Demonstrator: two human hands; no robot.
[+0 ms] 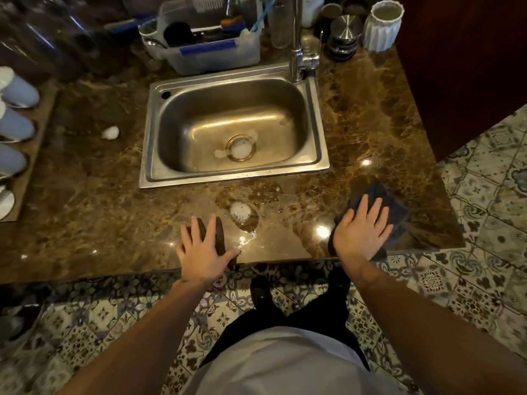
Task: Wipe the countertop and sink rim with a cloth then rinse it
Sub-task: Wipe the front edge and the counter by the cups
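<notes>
Under my right hand (pixel 360 228): dark cloth (pixel 392 206), pressed flat with spread fingers on countertop (pixel 370 132), near front right corner. Not clenched, palm pinning it. Left hand (pixel 204 248) flat and released at front edge, holding nothing. Foam blob (pixel 241 212) and water drops between hands, unwiped. Another foam blob (pixel 110 133) left of sink. Sink rim (pixel 233 176) looks not yet done; rinse pending. Judgement: early stage. Open stone left and right of sink; clutter only at back, by faucet (pixel 296 49).

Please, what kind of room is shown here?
Most likely a home kitchen: a steel sink with a tall tap is set into a marble countertop, and a tub of washing-up brushes stands behind it.
</notes>
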